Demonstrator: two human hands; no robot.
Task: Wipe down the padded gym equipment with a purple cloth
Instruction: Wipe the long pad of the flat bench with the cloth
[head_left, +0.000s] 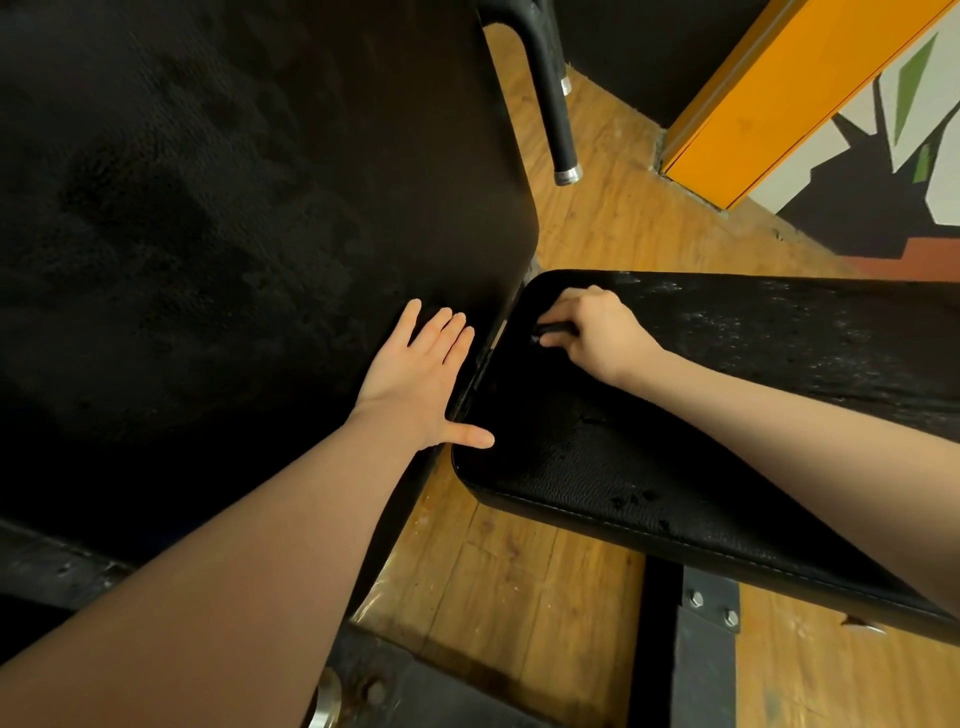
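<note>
Black seat pad (675, 457) mid-wipe | right hand (592, 330) clenches dark wad, cloth unconfirmed | left hand (421, 379) flat, released, bracing back pad (234, 208) | next: sweep rightward

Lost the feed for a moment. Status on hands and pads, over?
Left hand flat on back pad, fingers straight. Right hand curled round small dark item on seat pad; cloth colour can't be told. Nothing blocking the pads.

- Back pad (234, 208): black, matt, grained leather-like cover.
- Seat pad (649, 467): same pebbled black cover, scuffed, stitched edge.
- Floor (519, 582): worn wood planks.
- Handle (558, 119): matt black grip, metal end.
</note>
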